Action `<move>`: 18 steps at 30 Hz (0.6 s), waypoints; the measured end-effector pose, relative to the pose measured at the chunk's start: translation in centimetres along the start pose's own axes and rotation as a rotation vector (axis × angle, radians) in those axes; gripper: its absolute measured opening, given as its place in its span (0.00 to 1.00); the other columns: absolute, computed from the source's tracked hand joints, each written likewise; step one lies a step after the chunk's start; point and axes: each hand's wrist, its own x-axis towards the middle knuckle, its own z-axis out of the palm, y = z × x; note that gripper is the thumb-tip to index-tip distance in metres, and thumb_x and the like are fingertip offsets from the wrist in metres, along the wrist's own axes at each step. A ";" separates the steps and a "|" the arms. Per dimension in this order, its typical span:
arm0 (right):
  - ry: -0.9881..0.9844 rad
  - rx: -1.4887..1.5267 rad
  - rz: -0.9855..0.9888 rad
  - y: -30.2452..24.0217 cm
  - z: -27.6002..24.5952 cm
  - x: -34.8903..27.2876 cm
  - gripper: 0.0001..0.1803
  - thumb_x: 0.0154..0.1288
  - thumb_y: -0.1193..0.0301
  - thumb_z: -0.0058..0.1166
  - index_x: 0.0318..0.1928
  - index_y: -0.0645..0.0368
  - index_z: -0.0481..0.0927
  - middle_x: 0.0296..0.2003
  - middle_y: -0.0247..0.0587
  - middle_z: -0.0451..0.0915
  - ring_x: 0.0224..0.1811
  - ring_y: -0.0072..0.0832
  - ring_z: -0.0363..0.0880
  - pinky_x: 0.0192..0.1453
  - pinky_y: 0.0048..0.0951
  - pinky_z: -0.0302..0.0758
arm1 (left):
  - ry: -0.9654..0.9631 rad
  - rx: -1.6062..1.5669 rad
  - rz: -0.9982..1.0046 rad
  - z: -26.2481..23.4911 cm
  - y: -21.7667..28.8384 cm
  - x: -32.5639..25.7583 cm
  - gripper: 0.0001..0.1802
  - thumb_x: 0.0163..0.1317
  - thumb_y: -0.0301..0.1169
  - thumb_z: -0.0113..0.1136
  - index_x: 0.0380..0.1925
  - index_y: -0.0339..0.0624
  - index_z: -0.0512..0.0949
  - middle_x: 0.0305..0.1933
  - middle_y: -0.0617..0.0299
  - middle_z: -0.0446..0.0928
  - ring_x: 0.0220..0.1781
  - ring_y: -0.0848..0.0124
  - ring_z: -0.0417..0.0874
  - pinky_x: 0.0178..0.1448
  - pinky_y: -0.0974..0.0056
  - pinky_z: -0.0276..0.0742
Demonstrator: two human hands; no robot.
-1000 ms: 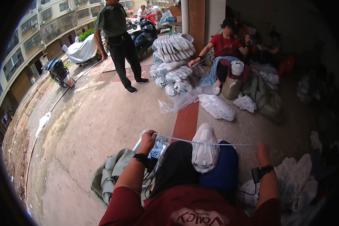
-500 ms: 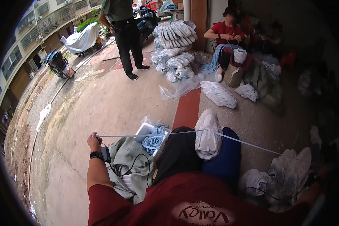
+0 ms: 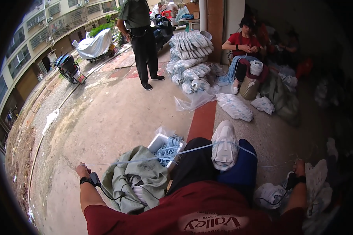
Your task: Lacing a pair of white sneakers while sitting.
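White shoe [image 3: 224,153], axis forward, facing unclear; left hand [image 3: 82,170] pinches lace [image 3: 145,159]; right hand [image 3: 299,168] unreadable

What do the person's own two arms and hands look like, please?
Both arms are bare below short, dark red sleeves. Each wrist wears a black band with a small dark box attached, and a thin black cable leads away from the left box. The fingers wear no gloves; finer details are too small to tell.
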 end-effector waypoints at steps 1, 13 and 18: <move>-0.055 0.089 -0.079 -0.2 3.6 -1.6 0.04 0.59 0.68 0.46 0.32 0.49 0.65 0.21 0.30 0.62 0.14 0.22 0.61 0.15 0.26 0.59 | -0.070 0.064 -0.074 0.2 -1.5 0.4 0.11 0.59 0.34 0.49 0.21 0.43 0.73 0.12 0.67 0.62 0.11 0.74 0.63 0.16 0.65 0.64; -1.051 -0.609 -0.143 -8.0 29.4 -18.5 0.07 0.57 0.73 0.51 0.24 0.61 0.74 0.23 0.41 0.79 0.25 0.22 0.76 0.30 0.21 0.72 | -1.301 0.665 -0.296 12.3 -11.9 -14.3 0.15 0.57 0.43 0.60 0.25 0.44 0.76 0.19 0.69 0.71 0.20 0.79 0.68 0.21 0.72 0.61; -0.687 -1.478 -0.956 -7.8 31.7 -18.9 0.05 0.51 0.79 0.49 0.27 0.63 0.79 0.31 0.54 0.78 0.36 0.47 0.76 0.44 0.40 0.73 | -1.504 0.270 -0.472 19.7 -9.3 -26.0 0.17 0.63 0.46 0.51 0.24 0.45 0.73 0.20 0.70 0.69 0.17 0.80 0.63 0.20 0.74 0.58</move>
